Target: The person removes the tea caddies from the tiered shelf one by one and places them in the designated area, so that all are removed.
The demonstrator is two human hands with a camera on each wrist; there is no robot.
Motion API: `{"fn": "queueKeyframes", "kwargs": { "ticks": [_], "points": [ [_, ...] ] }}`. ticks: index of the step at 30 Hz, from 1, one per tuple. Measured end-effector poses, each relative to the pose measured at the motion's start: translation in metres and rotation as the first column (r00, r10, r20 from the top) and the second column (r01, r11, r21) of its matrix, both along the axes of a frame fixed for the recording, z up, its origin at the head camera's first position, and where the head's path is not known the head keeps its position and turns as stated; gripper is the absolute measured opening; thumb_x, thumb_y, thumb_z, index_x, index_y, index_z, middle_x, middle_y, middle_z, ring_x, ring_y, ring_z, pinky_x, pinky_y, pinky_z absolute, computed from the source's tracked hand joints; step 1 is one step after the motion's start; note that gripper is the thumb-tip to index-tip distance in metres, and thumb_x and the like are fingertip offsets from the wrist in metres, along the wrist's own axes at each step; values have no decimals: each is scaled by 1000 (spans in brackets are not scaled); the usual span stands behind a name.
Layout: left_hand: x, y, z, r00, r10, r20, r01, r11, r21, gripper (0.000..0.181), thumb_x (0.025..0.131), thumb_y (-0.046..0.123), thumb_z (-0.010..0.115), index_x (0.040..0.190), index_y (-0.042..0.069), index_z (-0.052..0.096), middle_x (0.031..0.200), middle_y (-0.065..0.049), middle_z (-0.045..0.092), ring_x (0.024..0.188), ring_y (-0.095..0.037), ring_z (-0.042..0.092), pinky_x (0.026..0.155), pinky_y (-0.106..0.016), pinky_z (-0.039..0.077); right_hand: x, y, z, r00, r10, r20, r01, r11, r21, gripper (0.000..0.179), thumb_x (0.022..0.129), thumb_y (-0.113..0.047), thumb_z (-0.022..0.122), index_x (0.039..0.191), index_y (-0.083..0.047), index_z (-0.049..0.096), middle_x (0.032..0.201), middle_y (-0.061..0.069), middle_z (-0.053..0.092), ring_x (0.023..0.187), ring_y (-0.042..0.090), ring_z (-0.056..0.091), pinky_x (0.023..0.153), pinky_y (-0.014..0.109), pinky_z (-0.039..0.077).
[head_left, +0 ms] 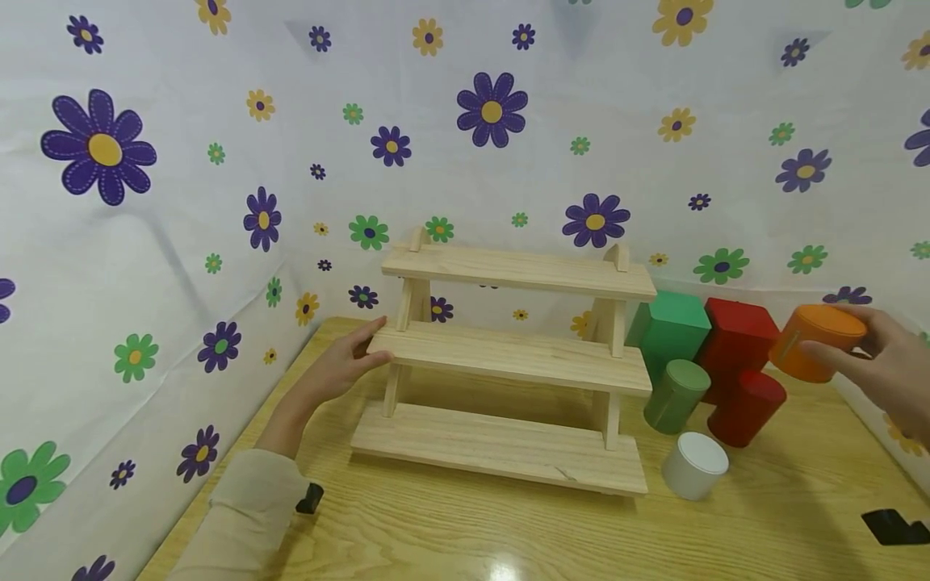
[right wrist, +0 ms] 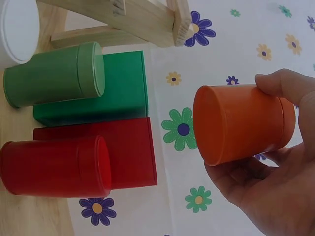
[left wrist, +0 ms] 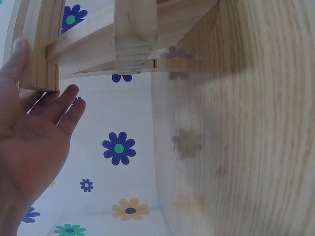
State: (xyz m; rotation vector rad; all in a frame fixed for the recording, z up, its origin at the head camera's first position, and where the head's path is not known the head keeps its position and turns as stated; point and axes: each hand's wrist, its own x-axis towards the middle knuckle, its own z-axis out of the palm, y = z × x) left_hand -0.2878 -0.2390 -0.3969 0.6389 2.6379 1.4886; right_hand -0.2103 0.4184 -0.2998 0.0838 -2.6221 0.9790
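Observation:
A three-tier wooden display shelf (head_left: 508,355) stands on the table. My left hand (head_left: 350,363) grips the left end of its middle board; in the left wrist view the thumb (left wrist: 18,54) lies on one face and the fingers (left wrist: 66,105) reach round the other. At the far right my right hand (head_left: 882,355) holds an orange round tin (head_left: 806,347) in the air, thumb on one side and fingers on the other. In the right wrist view the tin's flat end (right wrist: 209,125) faces away from the palm.
Right of the shelf stand a green box (head_left: 672,327), a red box (head_left: 737,331), a green round tin (head_left: 677,395), a red round tin (head_left: 748,407) and a white round tin (head_left: 695,466). Flowered cloth (head_left: 436,81) walls the table (head_left: 407,532) at back and sides.

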Motion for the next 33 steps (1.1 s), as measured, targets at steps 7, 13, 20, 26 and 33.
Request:
{"fn": "queueKeyframes", "kwargs": {
  "ticks": [7, 13, 20, 26, 33],
  "points": [
    [1, 0, -2, 1000, 5, -4, -5, 1000, -5, 76, 107, 34, 60, 165, 5, 19, 171, -14, 16, 154, -37, 20, 122, -52, 26, 13, 5, -11, 999, 47, 11, -47, 998, 43, 73, 105, -13, 62, 153, 18, 18, 132, 41, 40, 92, -5, 51, 64, 0, 41],
    [1, 1, -1, 1000, -1, -4, 1, 1000, 5, 76, 107, 33, 59, 165, 4, 19, 171, -15, 16, 155, -37, 20, 122, -52, 26, 26, 6, -16, 997, 69, 17, -70, 996, 57, 68, 101, -5, 66, 146, 23, 21, 126, 43, 38, 84, -18, 42, 61, 1, 38],
    [1, 1, -2, 1000, -2, -5, 2, 1000, 9, 76, 107, 33, 59, 165, 5, 19, 171, -14, 15, 155, -37, 19, 122, -51, 26, 35, 11, -26, 994, 103, 44, -105, 992, 69, 73, 99, -2, 68, 149, 21, 19, 127, 45, 36, 84, -26, 35, 61, 3, 42],
    [1, 1, -2, 1000, 0, -3, 0, 1000, 15, 76, 107, 33, 60, 165, 5, 19, 171, -14, 15, 155, -37, 20, 121, -52, 27, 40, 18, -38, 987, 110, 118, -117, 991, 60, 71, 97, -6, 73, 147, 17, 28, 116, 14, 57, 82, -18, 49, 61, 15, 53],
    [1, 0, -1, 1000, 0, -3, 0, 1000, 18, 77, 107, 33, 60, 165, 5, 18, 171, -15, 15, 154, -38, 20, 121, -53, 27, 44, 19, -53, 970, 145, 193, -159, 985, 60, 65, 96, -6, 74, 140, 20, 32, 107, -16, 57, 81, -9, 58, 64, 20, 55]
  ]
}}
